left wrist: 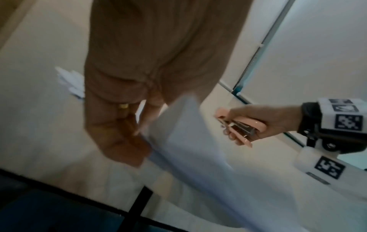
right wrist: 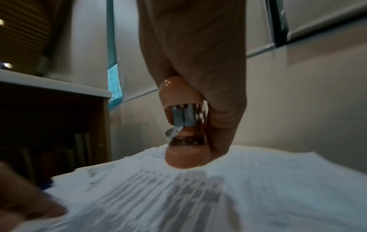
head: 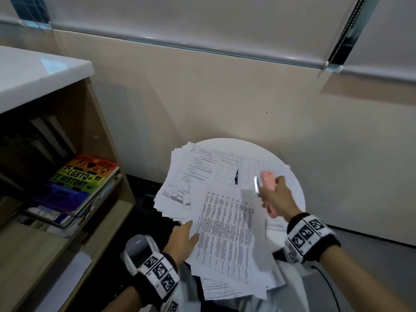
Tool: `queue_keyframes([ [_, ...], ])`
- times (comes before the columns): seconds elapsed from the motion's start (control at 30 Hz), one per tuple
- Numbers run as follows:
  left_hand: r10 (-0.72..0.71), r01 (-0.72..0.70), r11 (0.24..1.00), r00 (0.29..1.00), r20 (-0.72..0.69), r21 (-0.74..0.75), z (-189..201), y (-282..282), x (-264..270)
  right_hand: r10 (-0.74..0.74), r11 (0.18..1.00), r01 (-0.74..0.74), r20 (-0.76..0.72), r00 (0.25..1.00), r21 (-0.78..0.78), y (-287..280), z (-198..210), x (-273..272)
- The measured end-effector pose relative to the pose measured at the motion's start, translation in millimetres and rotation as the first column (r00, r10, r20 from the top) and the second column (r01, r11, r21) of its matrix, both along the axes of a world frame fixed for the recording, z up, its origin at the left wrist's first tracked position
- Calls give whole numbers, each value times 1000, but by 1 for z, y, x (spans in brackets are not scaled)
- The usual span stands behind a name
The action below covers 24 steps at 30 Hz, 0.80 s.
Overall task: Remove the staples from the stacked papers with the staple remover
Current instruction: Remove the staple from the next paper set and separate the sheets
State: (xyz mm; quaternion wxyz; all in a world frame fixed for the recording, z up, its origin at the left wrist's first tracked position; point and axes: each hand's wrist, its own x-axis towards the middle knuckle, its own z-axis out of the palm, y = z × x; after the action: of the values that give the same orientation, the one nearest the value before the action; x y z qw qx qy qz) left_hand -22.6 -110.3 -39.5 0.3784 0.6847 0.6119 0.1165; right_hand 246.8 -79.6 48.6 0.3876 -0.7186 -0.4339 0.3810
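Observation:
My left hand pinches the lower left edge of a printed sheaf of papers, lifted and tilted over my lap. The left wrist view shows the hand's fingers closed on the blurred sheaf. Just past the sheaf's upper right corner, my right hand grips a pink staple remover, its metal jaws pointing left toward that corner. From the right wrist, the staple remover hangs just above the sheaf. Whether it touches the paper I cannot tell. A fanned stack of papers lies on the round white table.
A wooden bookshelf with a white top stands at the left, a rainbow-covered book on its shelf. A beige wall runs close behind the table. More loose sheets rest on my lap below the held sheaf.

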Motion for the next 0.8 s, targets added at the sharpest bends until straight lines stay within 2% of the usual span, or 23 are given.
queue_keyframes([
  [0.1, -64, 71, 997, 958, -280, 17, 15, 7, 6, 222, 961, -218, 7, 975, -172, 3, -18, -38],
  [0.2, -69, 172, 966, 892, -448, 194, 23, 24, 12, 363, 915, -324, 139, 921, -240, 10, -39, -68],
  [0.27, -155, 294, 927, 866, -476, 234, 23, 38, 17, 376, 913, -318, 225, 899, -255, 14, -47, -80],
  [0.33, -269, 396, 904, 821, -504, 162, 19, 51, 19, 376, 914, -301, 294, 878, -271, 18, -55, -86],
  [0.4, -330, 432, 897, 793, -512, 90, 13, 59, 21, 384, 912, -293, 350, 854, -286, 19, -62, -88],
  [0.6, -249, 317, 935, 906, -342, 158, 2, 62, 17, 432, 902, -370, 408, 804, -225, 15, -72, -91],
  [0.8, -221, 321, 933, 869, -443, 165, -6, 71, 1, 473, 881, -409, 475, 742, -237, 25, -68, -100],
])
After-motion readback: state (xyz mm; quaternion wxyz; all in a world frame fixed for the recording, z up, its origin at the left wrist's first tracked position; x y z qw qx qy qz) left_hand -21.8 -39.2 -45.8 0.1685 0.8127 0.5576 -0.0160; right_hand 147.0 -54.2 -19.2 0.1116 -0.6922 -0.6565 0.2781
